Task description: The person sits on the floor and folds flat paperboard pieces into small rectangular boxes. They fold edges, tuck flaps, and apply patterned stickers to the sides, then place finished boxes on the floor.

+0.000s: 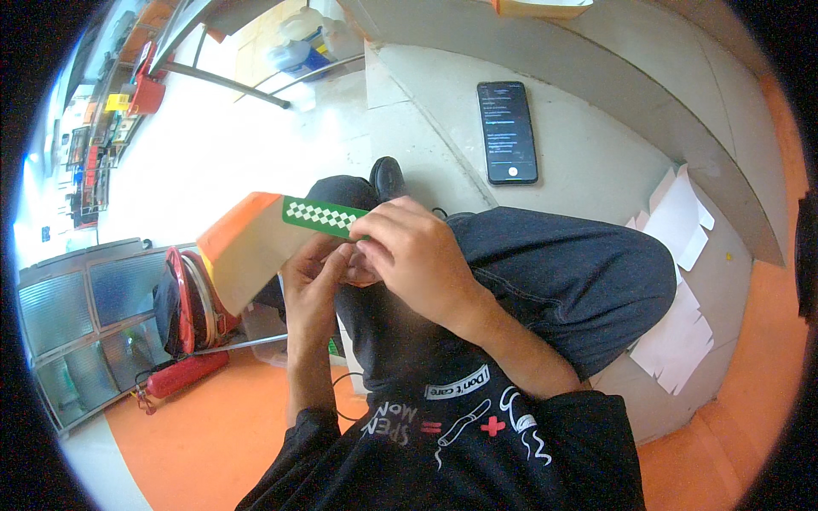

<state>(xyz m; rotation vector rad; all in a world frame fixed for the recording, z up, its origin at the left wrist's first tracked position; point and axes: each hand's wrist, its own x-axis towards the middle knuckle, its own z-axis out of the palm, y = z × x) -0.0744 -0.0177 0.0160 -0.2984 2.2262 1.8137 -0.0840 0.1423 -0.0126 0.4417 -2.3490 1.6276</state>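
In front of my lap, a bent cardboard piece (pixel 247 247) with a pale inner face and an orange edge sticks out to the left of my hands. A green strip with white diamonds (pixel 319 216) runs from its top corner to my right fingers; whether the two are one piece, I cannot tell. My right hand (pixel 417 251) pinches the strip's right end between thumb and fingers. Below it, my left hand (pixel 317 277) is closed on the lower part of the cardboard, thumb up against the right fingers. What lies between the fingertips is partly hidden.
A phone with a lit screen (pixel 509 132) lies on the pale floor ahead. Cut white card sheets (pixel 673 341) rest beside my right knee. At left are a red fire extinguisher (pixel 187 375) and a glass-panelled cabinet (pixel 81 319). A metal-legged table (pixel 226 83) stands far left.
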